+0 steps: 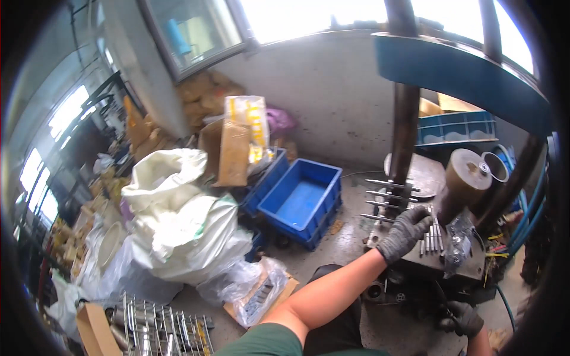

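Fingers | left hand: bent, near metal rods | right hand: curled | holds unclear

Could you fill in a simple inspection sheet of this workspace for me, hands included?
Surface: metal machine bed with parts lying on it.
Job's things: slim metal rods beside a clear plastic bag; pointed rods jut leftward.
Clutter: white sacks, blue bin and cardboard on the left.
Grips: gloved left grip near both rod groups, contact unclear; gloved right grip lower down, hold unclear.
Cables: blue tubes at far right.
Surroundings: pale wall, window.
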A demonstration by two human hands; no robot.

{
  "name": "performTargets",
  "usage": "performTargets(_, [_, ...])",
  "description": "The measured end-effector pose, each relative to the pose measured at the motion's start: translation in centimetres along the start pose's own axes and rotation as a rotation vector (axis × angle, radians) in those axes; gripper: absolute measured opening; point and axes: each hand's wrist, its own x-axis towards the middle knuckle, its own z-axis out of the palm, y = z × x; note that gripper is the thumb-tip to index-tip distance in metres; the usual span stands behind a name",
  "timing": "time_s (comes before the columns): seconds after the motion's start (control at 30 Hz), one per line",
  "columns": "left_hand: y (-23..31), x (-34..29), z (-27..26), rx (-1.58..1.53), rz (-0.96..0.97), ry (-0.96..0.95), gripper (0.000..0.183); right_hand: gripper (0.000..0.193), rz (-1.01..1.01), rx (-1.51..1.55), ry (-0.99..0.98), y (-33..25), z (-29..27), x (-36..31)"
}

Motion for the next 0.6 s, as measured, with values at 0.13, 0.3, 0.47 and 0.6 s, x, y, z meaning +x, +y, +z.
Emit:
performTargets(0.13, [1.3,-0.7,-2.0,-0.124,0.010,0.229,0.013,0.054,-0.381,-0.291,-0.128,11.2,2.6,0.5])
performTargets(0.3, [4.9,-4.9,-11.0,-0.280,0.164,0.467,0.014,0.056,0.072,-0.396,-0.136,9.3,2.6,-3.0])
performTargets(0.47, [14.8,-9.7,-31.1,0.032,0.103,1.095,0.016,0.059,0.190,-0.406,-0.083,7.1,1.7,-4.0])
performTargets(0.6, [22.8,-15.3,-47.3,-0.294,0.137,1.489,0.051,0.061,0.265,-0.391,-0.073,6.4,1.7,-5.2])
